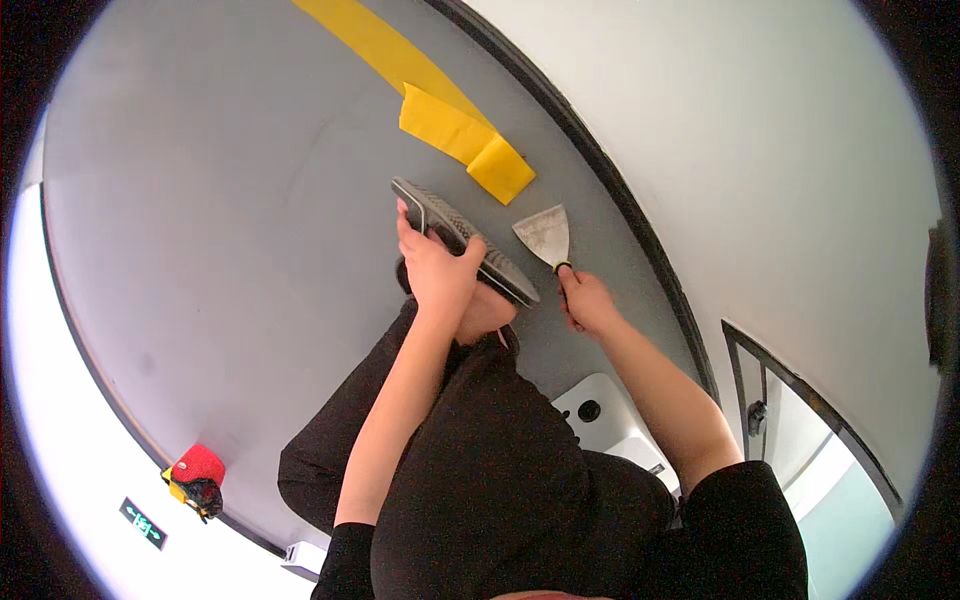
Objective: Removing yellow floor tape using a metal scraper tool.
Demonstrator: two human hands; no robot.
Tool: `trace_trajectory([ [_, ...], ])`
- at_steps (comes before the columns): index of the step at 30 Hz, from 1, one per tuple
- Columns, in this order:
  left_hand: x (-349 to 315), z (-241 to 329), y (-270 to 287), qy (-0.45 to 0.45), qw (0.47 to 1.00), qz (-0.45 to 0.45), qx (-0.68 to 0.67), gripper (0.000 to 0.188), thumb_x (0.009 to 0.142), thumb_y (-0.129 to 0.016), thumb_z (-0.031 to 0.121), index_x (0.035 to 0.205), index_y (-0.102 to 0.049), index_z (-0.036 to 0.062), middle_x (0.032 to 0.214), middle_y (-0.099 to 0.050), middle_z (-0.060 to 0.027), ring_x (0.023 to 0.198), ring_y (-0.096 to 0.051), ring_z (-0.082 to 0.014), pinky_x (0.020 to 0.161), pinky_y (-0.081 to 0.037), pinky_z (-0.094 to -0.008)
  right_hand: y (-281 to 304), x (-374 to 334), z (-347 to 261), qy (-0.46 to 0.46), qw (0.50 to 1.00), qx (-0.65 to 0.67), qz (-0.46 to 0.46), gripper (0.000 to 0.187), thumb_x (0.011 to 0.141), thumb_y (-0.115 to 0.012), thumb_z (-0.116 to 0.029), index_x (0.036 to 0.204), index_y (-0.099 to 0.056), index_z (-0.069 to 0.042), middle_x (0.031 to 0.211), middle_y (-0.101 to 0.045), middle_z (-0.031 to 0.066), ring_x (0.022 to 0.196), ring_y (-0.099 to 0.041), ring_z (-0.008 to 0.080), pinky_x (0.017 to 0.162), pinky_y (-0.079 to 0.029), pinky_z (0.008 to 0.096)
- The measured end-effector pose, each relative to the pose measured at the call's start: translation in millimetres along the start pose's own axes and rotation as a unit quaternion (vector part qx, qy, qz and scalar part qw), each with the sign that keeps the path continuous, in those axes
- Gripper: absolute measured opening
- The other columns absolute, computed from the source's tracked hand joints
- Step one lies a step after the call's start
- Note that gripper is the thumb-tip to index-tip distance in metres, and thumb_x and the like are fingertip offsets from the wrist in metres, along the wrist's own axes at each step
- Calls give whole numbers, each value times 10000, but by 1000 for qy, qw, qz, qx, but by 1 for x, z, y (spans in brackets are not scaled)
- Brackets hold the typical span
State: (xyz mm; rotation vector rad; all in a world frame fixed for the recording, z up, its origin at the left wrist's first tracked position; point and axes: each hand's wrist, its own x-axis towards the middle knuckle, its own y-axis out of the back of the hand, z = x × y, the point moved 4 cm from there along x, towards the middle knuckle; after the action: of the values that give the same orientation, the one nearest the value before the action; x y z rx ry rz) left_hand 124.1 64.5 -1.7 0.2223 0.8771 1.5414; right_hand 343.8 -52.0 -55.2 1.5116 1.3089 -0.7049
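Observation:
My left hand (437,268) is wrapped around a dark shoe (450,237), its thumb against the edge of the pale grey sole. The shoe is worn on my raised foot, with its patterned sole turned toward the wall; a bare ankle shows below it. In my right hand (588,300) is a scraper (545,236), gripped by its dark handle. Its wide, stained metal blade points away from me, apart from the shoe. Just beyond the shoe and blade, a yellow tape strip (400,55) runs along the grey floor, its near end (503,170) peeled up and folded over.
A white plastic piece (590,392) with a round black part stands by my right leg. The black baseboard (640,205) curves along the white wall at right, near a dark-framed opening (800,390). A red object with yellow and black items (198,470) lies far left.

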Motion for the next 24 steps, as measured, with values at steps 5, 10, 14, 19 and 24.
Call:
trace_trajectory([
  [5, 2, -6, 0, -17, 1000, 6, -10, 1059, 672, -761, 250, 1455, -103, -26, 1375, -323, -297, 1212, -448, -426, 1012, -405, -429, -14, 12, -31, 48, 999, 11, 8, 451, 979, -435, -450, 865, -537, -26, 598, -486, 49, 414, -437, 158, 375, -340, 332],
  [10, 2, -4, -3, -27, 1000, 4, -11, 1031, 694, -777, 266, 1415, -139, -104, 1364, -346, -282, 1226, -453, -364, 1029, -385, -381, -3, 45, 29, 115, 989, -81, 53, 462, 976, -437, -456, 866, -543, -20, 599, -486, 59, 420, -450, 163, 393, -361, 333],
  [14, 1, -5, -4, -17, 1000, -9, -16, 1038, 693, -780, 270, 1416, -137, -105, 1358, -350, -272, 1209, -467, -349, 1018, -396, -380, -11, 36, 31, 50, 990, -119, 49, 567, 972, -394, -459, 986, -636, 54, 1011, -632, 283, 953, -596, 455, 858, -447, 501],
  [19, 3, -11, 2, -10, 1000, -6, 1, 1048, 690, -763, 284, 1442, -115, -52, 1375, -322, -310, 1217, -436, -440, 1004, -403, -438, -16, -9, -58, 17, 999, -20, -38, 445, 975, -441, -430, 875, -558, -13, 605, -506, 61, 431, -466, 177, 400, -376, 358],
  [24, 2, -5, -1, -14, 1000, 2, 2, 1046, 695, -768, 292, 1435, -123, -71, 1375, -335, -294, 1222, -444, -406, 1012, -396, -415, -12, 5, 3, 52, 997, -46, 21, 447, 974, -444, -428, 871, -556, -7, 601, -502, 57, 428, -465, 179, 396, -369, 357],
])
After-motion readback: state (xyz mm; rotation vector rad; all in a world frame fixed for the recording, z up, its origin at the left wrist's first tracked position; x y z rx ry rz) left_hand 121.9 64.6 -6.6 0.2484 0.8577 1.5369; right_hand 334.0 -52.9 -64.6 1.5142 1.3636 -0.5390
